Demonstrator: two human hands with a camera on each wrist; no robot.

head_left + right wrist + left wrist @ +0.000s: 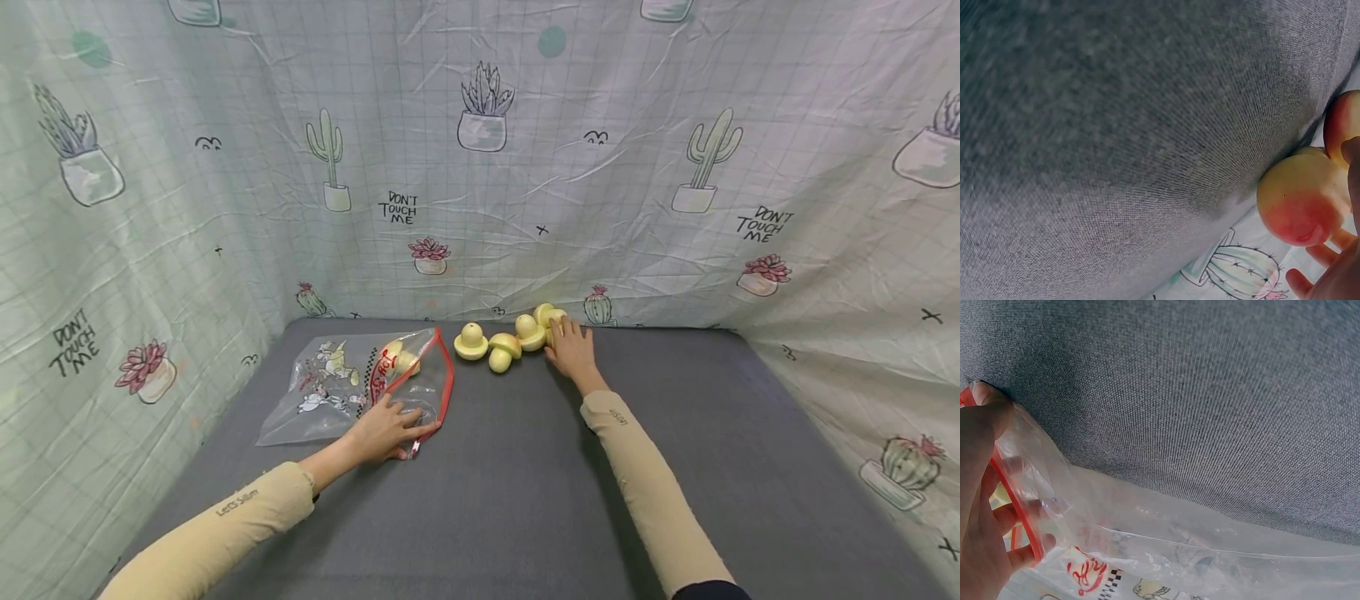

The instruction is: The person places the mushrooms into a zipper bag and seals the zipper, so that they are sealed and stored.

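My left hand (384,429) grips the mouth of a clear plastic bag (318,421) with a red rim and printed cartoon figures. In the left wrist view, its thumb lies along the rim and its fingers show through the plastic. A mushroom-shaped yellow piece (408,364) lies inside the bag. At the back of the table, my right hand (573,350) holds a yellow mushroom with a reddish cap (1300,200), its fingers and thumb around it. Another mushroom (1342,122) sits close by the thumb. Leftward stand more mushrooms (471,342), one of them tipped over (505,352).
A dark grey cloth-covered table (510,500) spreads under everything. Behind it and on both sides hangs a pale curtain (525,208) printed with cacti, its back part right at the table's far edge near the mushrooms.
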